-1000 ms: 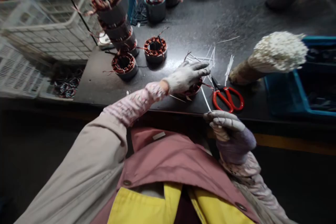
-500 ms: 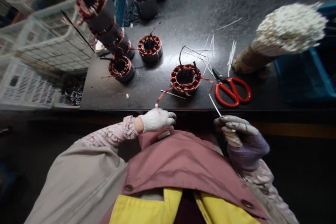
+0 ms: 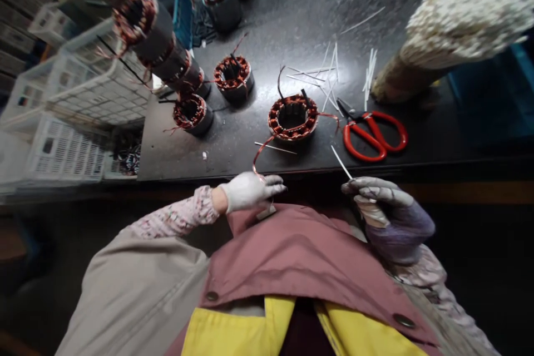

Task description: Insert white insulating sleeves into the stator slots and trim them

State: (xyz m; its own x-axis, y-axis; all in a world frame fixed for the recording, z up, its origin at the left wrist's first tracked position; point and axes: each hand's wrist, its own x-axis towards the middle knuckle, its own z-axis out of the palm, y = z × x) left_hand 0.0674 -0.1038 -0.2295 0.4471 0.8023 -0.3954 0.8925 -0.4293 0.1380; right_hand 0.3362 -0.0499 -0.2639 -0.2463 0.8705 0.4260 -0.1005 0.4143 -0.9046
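My left hand (image 3: 250, 191), in a white glove, is at the table's front edge with its fingers stretched to the right. A copper lead wire (image 3: 256, 162) runs from the nearest motor stator (image 3: 292, 118) down to this hand; whether the hand grips it I cannot tell. The stator stands upright, its copper windings on top. My right hand (image 3: 377, 200), in a stained glove with a wrapped thumb, pinches a thin white stick (image 3: 341, 162) that points up and left. Red-handled scissors (image 3: 373, 136) lie just beyond it. Another white stick (image 3: 275, 148) lies before the stator.
More stators (image 3: 233, 79) stand behind, with a leaning stack (image 3: 162, 47) at the left. White plastic crates (image 3: 100, 72) are beside the table. Several loose white sticks (image 3: 329, 75) lie mid-table. A wrapped bundle of white sticks (image 3: 463, 22) and a blue bin (image 3: 496, 105) are right.
The view has shifted slightly. My left fingers have straightened and moved a little right, and the lead wire's end is now at the hand. My right hand still holds the white stick.
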